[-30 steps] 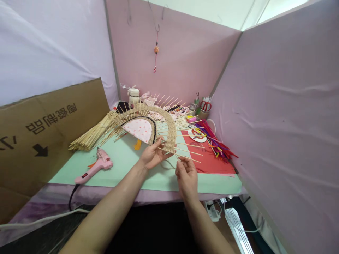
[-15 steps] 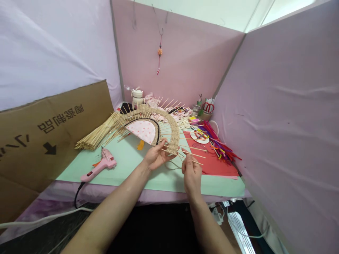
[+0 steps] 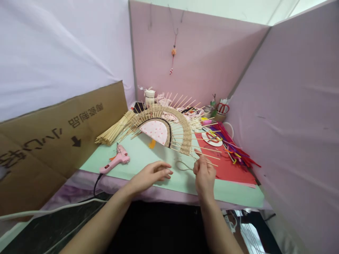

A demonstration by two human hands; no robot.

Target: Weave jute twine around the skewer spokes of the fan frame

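Note:
A woven fan-shaped piece with thin sticks radiating outward is tilted above the table. Its inner half-round is pink patterned fabric edged in black, and an orange tassel hangs below. My right hand is closed on the sticks at the piece's lower right end. My left hand is off the piece, fingers apart, holding nothing, over the front of the table. Between the hands lies a loop of cord.
A pink glue gun and a bundle of sticks lie left, beside a cardboard sheet. Right are red sheets, colourful pipe cleaners, a white disc and red-handled scissors. A white bottle stands behind.
My left hand has let go of the woven piece and moved down towards the table's front edge. My right hand still holds the sticks. The view has shifted left.

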